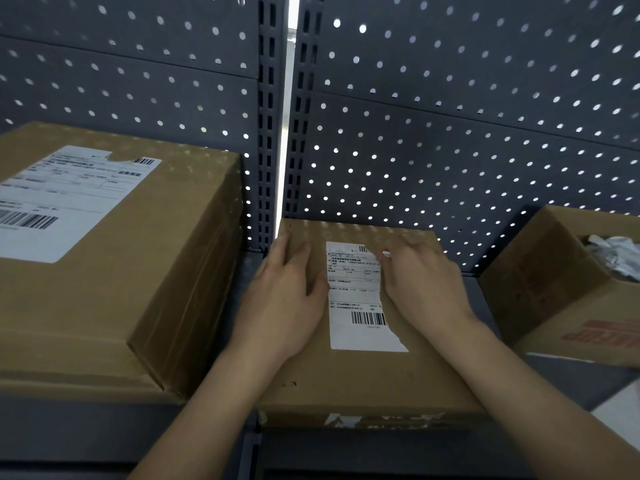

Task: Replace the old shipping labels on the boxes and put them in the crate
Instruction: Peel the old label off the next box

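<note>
Left hand (287, 292) lies flat on top of the small cardboard box (363, 379), fingers extended and relaxed, just left of the shipping label (356, 306). Right hand (422, 282) has its fingers curled at the label's upper right edge and pinches a lifted white corner there. The label's right side is ragged; the rest lies flat on the box. The box sits on a dark metal shelf (69, 427) against a pegboard panel (450, 133). To its left stands a larger closed box (121, 271) bearing its own label (69, 199). An open carton (554, 289) on the right contains crumpled pale scraps (613, 254).
</note>
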Motion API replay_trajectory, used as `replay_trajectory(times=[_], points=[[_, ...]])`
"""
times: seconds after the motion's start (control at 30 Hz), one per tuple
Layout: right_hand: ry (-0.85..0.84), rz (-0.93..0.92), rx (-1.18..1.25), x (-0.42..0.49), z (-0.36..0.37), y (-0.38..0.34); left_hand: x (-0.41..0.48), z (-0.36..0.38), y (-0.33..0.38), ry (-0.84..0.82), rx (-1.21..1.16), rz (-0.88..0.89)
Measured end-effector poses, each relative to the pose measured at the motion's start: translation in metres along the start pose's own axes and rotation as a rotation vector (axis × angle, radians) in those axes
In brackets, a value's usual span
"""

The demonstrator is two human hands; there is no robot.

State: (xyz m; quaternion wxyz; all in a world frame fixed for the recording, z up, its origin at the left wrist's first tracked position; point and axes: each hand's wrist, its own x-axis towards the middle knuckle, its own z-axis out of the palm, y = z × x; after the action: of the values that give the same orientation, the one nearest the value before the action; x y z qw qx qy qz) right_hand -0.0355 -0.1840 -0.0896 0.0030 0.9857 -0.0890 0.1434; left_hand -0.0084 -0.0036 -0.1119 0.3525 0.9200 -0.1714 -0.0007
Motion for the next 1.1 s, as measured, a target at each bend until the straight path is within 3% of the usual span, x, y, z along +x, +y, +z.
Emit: replay_trajectory(times=[0.37, 0.5, 0.67, 1.1], points=[[-0.025, -0.051, -0.043, 0.002, 0.0, -0.001, -0.001, -0.001, 0.0, 0.004, -0.009, 0.003], [-0.02, -0.098, 0.081, 0.006, 0.008, 0.009, -0.001, -0.001, 0.0, 0.003, -0.02, -0.002], [0.073, 0.052, 0.373, 0.009, 0.008, 0.021, 0.0, 0.0, -0.001, 0.007, -0.019, 0.0], [0.062, -0.171, 0.017, 0.006, 0.014, 0.009, 0.0, 0.001, -0.001, 0.006, -0.001, -0.007]])
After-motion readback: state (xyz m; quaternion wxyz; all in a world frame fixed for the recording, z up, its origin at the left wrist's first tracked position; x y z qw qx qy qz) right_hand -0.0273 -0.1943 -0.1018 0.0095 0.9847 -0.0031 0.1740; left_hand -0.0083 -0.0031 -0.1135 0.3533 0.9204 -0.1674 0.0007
